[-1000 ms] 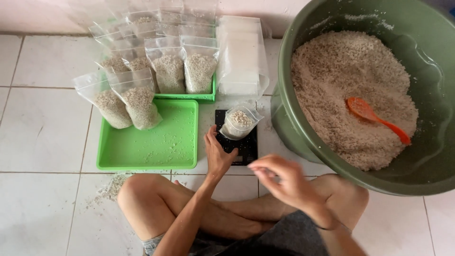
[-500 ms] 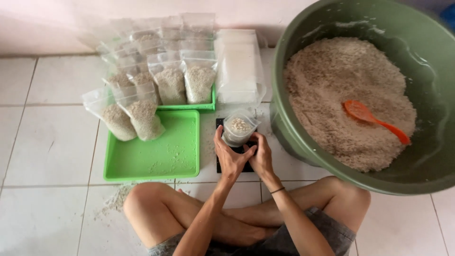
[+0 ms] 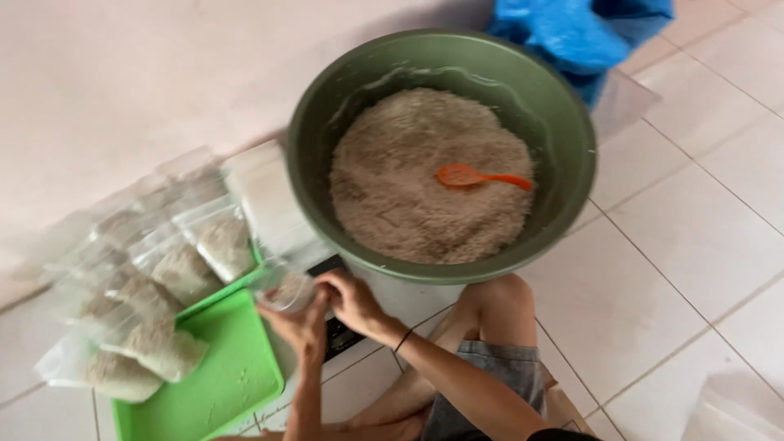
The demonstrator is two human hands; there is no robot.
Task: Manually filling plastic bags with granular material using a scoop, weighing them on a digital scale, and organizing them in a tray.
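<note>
We see both hands closed on the small clear bag of grain (image 3: pixel 286 290) just above the black scale (image 3: pixel 339 331), left hand (image 3: pixel 300 327) beneath, right hand (image 3: pixel 353 302) alongside, between green tray (image 3: pixel 220 376) and green basin (image 3: pixel 572 163).

Both hands meet low in the picture at about six o'clock, the left hand (image 3: pixel 300 325) and the right hand (image 3: pixel 353 302) closed around a small clear bag (image 3: pixel 284 290) partly filled with pale grain, held just above a black scale (image 3: pixel 336 327) on the tiled floor (image 3: pixel 694 245). At twelve o'clock from the hands stands a big green basin (image 3: pixel 572 147) heaped with the same grain, an orange scoop (image 3: pixel 482 176) lying on top. At nine o'clock sits a green tray (image 3: pixel 220 384) with filled clear bags (image 3: pixel 163 327) stacked along it, and a blue plastic sheet (image 3: pixel 588 33) is bunched behind the basin at one o'clock.
</note>
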